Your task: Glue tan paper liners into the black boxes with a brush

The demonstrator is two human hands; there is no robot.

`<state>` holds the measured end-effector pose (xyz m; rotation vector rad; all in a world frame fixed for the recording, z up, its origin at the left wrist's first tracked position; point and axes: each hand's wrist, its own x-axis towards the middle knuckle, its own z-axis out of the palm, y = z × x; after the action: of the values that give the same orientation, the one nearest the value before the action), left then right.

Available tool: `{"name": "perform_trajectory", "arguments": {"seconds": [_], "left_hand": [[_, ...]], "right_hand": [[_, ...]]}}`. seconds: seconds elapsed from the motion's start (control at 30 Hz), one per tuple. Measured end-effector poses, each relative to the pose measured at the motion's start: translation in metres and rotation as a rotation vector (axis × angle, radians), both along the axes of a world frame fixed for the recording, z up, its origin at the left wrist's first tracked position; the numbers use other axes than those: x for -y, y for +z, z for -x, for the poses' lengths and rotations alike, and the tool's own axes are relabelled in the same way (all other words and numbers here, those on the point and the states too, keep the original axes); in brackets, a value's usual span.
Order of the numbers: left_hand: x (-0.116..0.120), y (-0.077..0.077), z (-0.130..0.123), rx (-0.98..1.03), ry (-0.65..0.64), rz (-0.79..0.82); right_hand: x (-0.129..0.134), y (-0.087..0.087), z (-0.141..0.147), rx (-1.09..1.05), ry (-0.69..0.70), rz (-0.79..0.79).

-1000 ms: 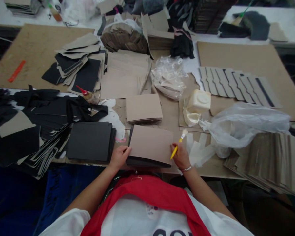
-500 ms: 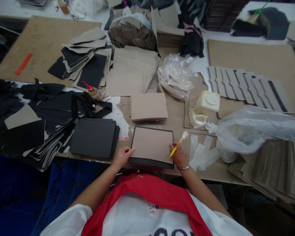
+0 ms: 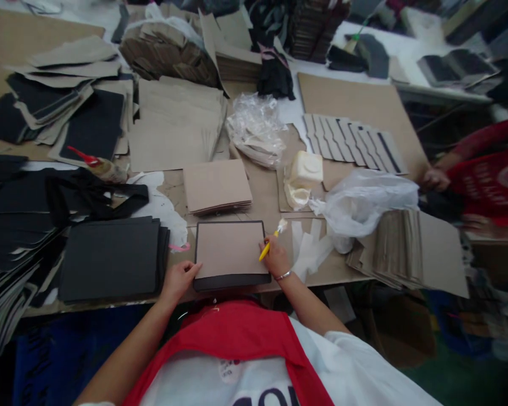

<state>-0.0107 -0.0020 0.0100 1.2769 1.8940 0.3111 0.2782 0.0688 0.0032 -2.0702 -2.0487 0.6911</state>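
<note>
A beige sheet [image 3: 229, 248] lies on a slightly larger black panel [image 3: 232, 282], whose dark border shows widest along the front. My left hand [image 3: 181, 279] pinches the sheet's left edge near its lower corner. At the right edge, my right hand [image 3: 276, 256] is closed around a yellow-handled brush [image 3: 265, 251], its whitish bristles pointing up and away. The fingertips of that hand touch the panel's edge. Behind the panel sits a stack of beige sheets [image 3: 218, 186]. To the left is a stack of black panels [image 3: 110, 259].
A cream plastic container [image 3: 307, 169] and a clear bag [image 3: 368, 197] stand right of centre. Grey-brown boards [image 3: 400, 248] are piled at the right edge. A red-tipped bottle [image 3: 104, 166] lies at left. Another person's hand [image 3: 436, 177] is at the far right.
The view has swung to the right, bringing another person into sight. Both hands keep their places at the panel, and the brush remains in my right hand.
</note>
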Motion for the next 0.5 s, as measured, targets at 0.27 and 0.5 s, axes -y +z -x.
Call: {"name": "perform_trajectory", "arguments": {"seconds": [0.27,0.5], "left_hand": [[-0.0017,0.0024,-0.0018,-0.021,-0.032,-0.013],[-0.0014,-0.0032,-0.0025,-0.014,0.002,-0.026]], "right_hand": [[0.0,-0.0013,-0.0006,0.003,-0.011,0.018],[-0.0018,0.0,0.0034,0.04,0.002,0.002]]}}
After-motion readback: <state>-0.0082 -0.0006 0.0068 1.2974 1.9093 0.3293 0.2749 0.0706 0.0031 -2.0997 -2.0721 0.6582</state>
